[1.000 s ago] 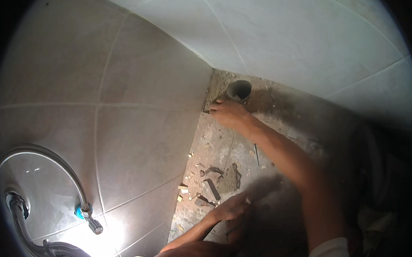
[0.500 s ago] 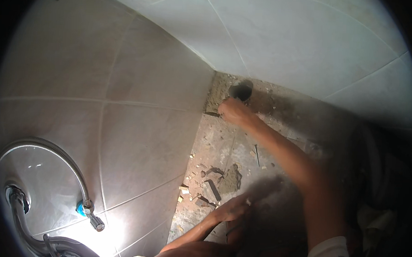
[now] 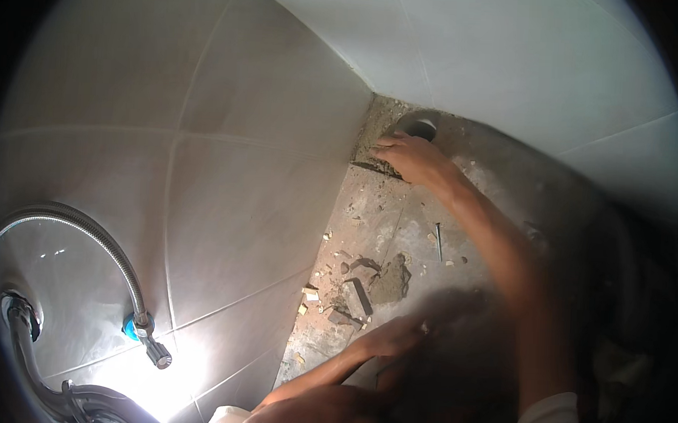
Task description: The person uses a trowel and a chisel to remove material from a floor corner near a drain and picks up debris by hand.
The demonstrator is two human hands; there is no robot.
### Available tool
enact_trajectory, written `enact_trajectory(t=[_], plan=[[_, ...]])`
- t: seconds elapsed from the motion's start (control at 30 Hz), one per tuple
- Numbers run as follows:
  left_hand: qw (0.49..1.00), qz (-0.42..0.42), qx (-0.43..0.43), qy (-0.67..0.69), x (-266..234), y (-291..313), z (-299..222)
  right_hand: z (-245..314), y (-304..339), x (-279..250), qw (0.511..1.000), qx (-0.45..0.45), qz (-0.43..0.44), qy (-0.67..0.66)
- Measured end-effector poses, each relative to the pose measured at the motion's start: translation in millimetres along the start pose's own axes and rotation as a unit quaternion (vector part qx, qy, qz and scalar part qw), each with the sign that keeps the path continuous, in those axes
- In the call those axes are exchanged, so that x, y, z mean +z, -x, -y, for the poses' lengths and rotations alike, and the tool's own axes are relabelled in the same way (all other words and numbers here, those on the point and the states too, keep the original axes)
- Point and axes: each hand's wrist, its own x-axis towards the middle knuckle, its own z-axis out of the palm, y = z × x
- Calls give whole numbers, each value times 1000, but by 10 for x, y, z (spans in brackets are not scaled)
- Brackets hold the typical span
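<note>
My right hand (image 3: 417, 159) reaches to the far corner, its fingers stretched out over the loose sandy mortar (image 3: 368, 139). The hand is open, its fingers resting at the near-left side of a round drain hole (image 3: 420, 126). Whether anything lies under the palm is hidden. Nearer to me, my left hand (image 3: 398, 336) hangs low over the floor by the broken pieces. Deep shadow covers its fingers, so their grip does not show. A thin metal nail (image 3: 439, 241) lies on the floor between the two hands.
A lump of mortar (image 3: 390, 280) and several broken chunks (image 3: 356, 297) are scattered beside the tiled left wall (image 3: 240, 215). On that wall are a braided hose (image 3: 99, 248), a small valve (image 3: 157, 352) and a chrome pipe (image 3: 26, 357). A pale wall (image 3: 504, 75) bounds the far side.
My right hand's curled fingers have stretched out over the mortar beside the hole. The view has shifted slightly. My left hand stays low near the debris.
</note>
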Motion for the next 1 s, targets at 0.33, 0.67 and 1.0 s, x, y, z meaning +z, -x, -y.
enact_trajectory(t=[0.33, 0.67, 1.0], plan=[[998, -25, 55, 3, -6, -10, 100, -49, -188, 177, 993, -104, 58, 21], [999, -9, -5, -31, 62, -172, -55, -135, 52, -89, 991, -21, 129, 5], [991, -14, 106, 84, 44, -69, 21, 67, -65, -78, 971, 99, 93, -195]])
